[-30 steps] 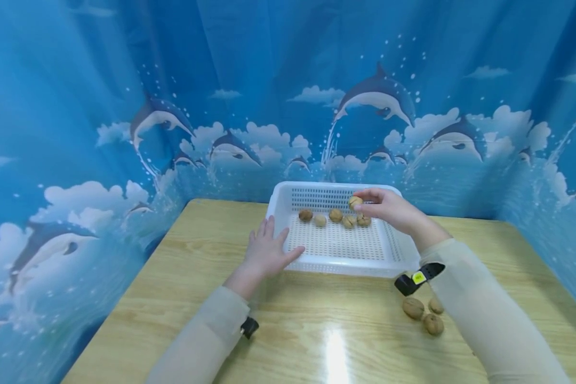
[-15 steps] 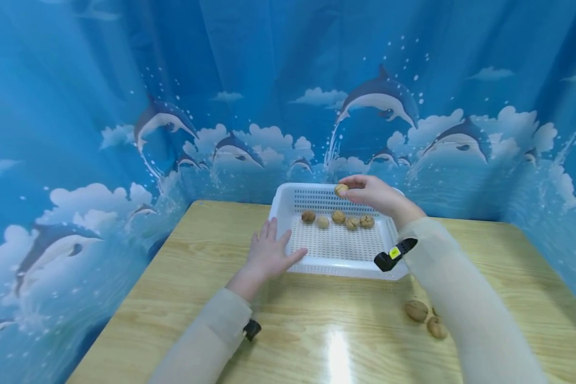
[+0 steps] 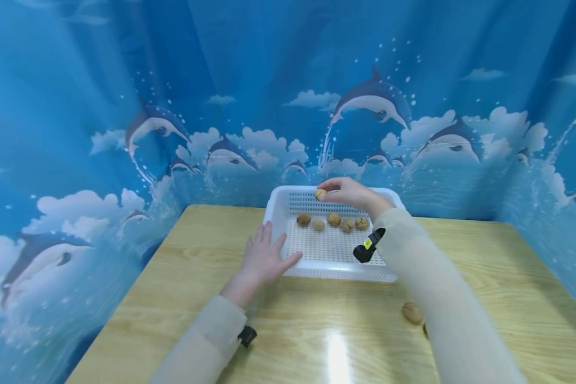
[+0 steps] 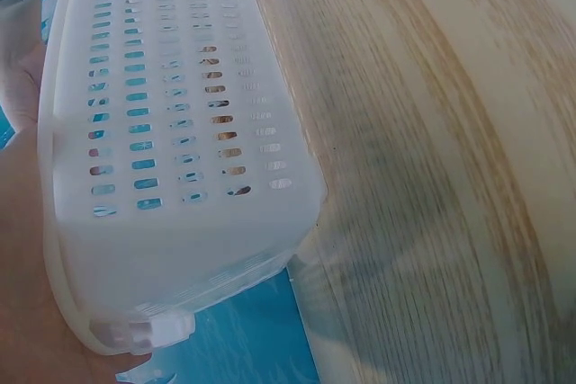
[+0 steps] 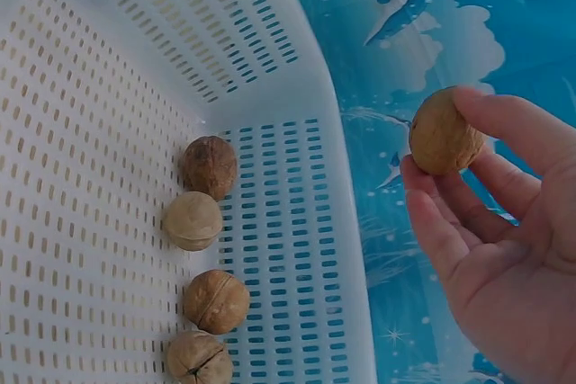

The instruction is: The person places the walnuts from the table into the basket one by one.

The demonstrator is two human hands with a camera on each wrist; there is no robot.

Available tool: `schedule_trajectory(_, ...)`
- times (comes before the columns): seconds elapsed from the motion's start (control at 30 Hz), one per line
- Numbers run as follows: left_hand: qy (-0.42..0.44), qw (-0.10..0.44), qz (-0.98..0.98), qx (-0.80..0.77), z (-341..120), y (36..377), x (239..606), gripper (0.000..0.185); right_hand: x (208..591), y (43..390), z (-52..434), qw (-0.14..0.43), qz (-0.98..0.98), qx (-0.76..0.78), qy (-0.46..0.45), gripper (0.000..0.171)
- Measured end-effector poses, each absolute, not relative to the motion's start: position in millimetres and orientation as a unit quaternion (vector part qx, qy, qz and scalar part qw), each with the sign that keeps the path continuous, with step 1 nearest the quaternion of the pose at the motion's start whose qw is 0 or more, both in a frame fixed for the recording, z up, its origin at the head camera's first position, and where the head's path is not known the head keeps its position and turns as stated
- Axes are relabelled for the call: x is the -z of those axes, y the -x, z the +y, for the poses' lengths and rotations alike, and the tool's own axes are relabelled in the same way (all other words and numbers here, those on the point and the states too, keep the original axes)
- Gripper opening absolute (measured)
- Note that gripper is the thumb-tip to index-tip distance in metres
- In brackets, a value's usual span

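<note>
walnut [image 5: 442, 139] | pinched in right fingers [image 5: 504, 123] | above basket [image 5: 297, 96] rim

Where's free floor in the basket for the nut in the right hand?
In the basket, the near half between the walnut row and the front rim is bare. The far strip is crowded: five nuts. The right hand pinches its walnut above the back wall; the left hand rests at the front-left corner.

The basket [image 3: 285, 200] was white with a slotted pattern, and the walnuts [image 3: 334, 219] in it were tan and brown. The table [image 3: 499, 277] showed pale wood grain. The curtain [image 3: 269, 80] filling the upper frame was blue, printed with dolphins and white clouds.
</note>
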State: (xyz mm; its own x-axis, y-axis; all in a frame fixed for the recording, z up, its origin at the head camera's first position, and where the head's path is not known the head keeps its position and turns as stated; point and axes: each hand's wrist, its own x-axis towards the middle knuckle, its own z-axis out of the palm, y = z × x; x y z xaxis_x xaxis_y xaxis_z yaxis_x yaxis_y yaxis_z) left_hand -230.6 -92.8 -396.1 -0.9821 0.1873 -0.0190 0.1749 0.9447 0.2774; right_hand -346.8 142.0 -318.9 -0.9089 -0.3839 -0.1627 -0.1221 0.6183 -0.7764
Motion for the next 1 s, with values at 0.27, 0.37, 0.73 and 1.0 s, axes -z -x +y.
schedule_trajectory(0.27,-0.097,0.018,0.987,-0.123,-95.4,229.2,395.8,0.081,332.6,358.5,121.7,0.183,0.879,0.390,0.204,0.050)
schedule_trajectory(0.37,-0.103,0.014,0.986,-0.128,-95.7,228.8,396.6,0.081,341.9,363.3,115.5,0.186,0.884,0.373,0.213,0.048)
schedule_trajectory(0.73,-0.105,0.006,0.986,-0.126,-95.1,227.0,398.3,0.082,366.7,371.5,100.1,0.219,0.893,0.351,0.180,0.042)
schedule_trajectory(1.0,-0.099,0.008,0.988,-0.117,-93.6,226.3,395.2,0.081,381.0,373.5,92.9,0.220,0.895,0.346,0.175,0.044)
